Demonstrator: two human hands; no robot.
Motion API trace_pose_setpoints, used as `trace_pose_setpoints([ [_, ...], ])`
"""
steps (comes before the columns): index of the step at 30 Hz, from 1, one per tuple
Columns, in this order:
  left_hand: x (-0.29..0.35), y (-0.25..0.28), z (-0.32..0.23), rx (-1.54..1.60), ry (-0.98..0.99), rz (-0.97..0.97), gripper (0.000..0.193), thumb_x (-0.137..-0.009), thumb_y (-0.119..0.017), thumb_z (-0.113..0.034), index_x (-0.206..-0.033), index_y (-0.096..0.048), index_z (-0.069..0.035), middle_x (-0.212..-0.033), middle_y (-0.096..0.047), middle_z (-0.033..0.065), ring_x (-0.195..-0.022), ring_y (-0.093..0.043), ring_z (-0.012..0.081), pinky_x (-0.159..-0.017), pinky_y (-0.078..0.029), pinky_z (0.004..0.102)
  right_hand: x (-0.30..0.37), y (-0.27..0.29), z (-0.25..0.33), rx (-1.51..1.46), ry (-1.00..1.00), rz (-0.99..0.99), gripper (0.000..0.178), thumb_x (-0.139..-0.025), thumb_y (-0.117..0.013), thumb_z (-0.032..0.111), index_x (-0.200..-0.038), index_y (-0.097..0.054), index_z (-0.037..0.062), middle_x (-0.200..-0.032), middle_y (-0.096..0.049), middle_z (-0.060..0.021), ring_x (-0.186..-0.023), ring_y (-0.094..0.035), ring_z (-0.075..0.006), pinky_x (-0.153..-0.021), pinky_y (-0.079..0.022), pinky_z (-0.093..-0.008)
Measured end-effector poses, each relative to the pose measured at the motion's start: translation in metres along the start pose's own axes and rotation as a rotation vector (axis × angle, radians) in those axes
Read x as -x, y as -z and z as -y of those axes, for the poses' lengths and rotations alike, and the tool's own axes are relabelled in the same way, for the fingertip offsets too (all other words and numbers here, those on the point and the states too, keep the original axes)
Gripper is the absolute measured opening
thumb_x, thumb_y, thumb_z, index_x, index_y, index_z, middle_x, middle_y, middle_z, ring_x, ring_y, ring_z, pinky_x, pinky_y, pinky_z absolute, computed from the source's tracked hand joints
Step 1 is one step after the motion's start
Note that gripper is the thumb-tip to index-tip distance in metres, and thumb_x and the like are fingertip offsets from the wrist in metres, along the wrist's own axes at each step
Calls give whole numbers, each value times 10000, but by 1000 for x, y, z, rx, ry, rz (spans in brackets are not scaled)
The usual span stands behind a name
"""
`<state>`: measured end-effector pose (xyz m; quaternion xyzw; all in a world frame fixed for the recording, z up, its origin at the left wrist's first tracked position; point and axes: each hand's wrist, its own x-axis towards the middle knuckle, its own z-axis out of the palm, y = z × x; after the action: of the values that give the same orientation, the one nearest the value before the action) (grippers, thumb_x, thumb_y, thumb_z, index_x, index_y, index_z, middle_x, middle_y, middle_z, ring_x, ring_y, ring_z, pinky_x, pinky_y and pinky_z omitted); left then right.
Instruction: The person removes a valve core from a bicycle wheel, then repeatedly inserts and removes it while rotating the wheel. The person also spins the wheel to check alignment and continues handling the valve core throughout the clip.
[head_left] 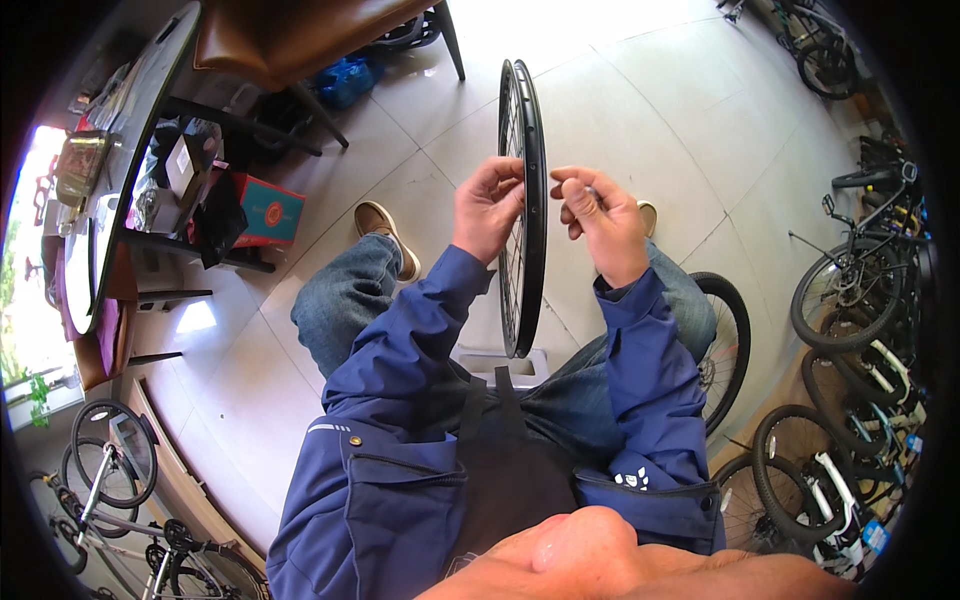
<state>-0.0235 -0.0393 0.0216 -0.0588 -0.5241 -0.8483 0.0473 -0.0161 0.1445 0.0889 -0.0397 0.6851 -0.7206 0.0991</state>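
A black bicycle wheel (534,260) without a tyre stands upright and edge-on in front of me, between my knees, its thin spokes showing at the left side. My left hand (488,212) is closed at the wheel's left side, its fingertips pinching at the spokes beside the rim; part of the grip is hidden. Just right of the rim is my right hand (606,222), apart from it. Its fingers are curled with the index finger reaching toward the rim, and the thumb presses against them. Whatever small thing it may hold cannot be made out.
Another wheel with a tyre (735,340) is beside my right knee. Several bicycles (850,290) line the right wall, and more (110,500) stand at lower left. At left are a table (150,110), a red and teal box (270,212) and a brown chair (270,40).
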Motion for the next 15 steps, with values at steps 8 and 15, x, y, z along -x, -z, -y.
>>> trace_pose_setpoints([
  [8, -12, 5, 0, -97, -71, -92, 98, -1063, -656, -8, -1143, -708, 11, -1035, -749, 27, -944, -696, 97, -866, -565, 256, 7, 17, 4, -103, -20, -102, 374, -1092, -685, 382, -1256, -717, 47, -1086, -765, -54, -828, -660, -69, -659, -523, -212],
  [15, -10, 5, 6, -100, -70, -91, 143, -1073, -667, -57, -1205, -686, -4, -1048, -742, 49, -985, -705, 133, -927, -569, 303, 11, 19, -1, -92, -28, -97, 342, -1104, -671, 344, -1268, -711, 46, -1096, -756, -56, -828, -653, -76, -662, -508, -213],
])
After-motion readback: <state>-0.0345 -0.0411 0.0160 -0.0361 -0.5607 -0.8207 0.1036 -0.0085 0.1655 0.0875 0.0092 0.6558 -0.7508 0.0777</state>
